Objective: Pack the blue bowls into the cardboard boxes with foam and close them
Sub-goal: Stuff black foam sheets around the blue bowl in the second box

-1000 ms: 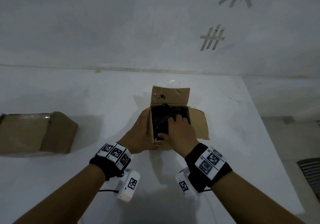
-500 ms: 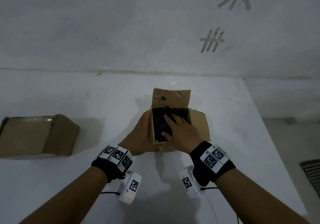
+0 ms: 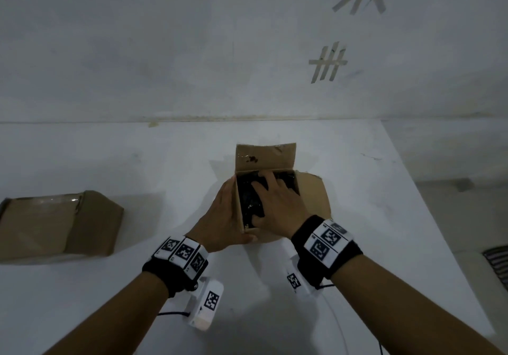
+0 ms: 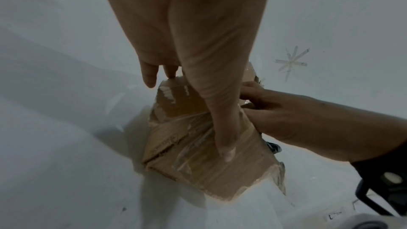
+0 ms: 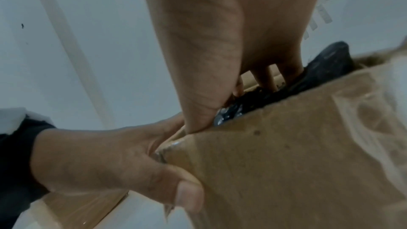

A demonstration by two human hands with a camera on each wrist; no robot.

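Clasping the box (image 3: 265,159) on the white bench (image 3: 137,162), the left grip (image 3: 220,217) curls round its near left corner; the right grip (image 3: 277,206) presses foam (image 3: 247,203) with straight fingers (image 3: 268,180); tape-marked wall (image 3: 192,52) beyond.

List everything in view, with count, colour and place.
open box: 1, brown cardboard, table centre, flaps open
foam: count unclear, black, inside open box
closed box: 1, brown, table left
table: 1, white
tape marks: 2, beige, on wall
ribbed thing: 1, dark, far right, unclear
wristbands: 2, black with markers, on wrists
wrist cameras: 2, white, under wrists
left hand: 1, holds open box's left side
right hand: 1, presses flat on foam
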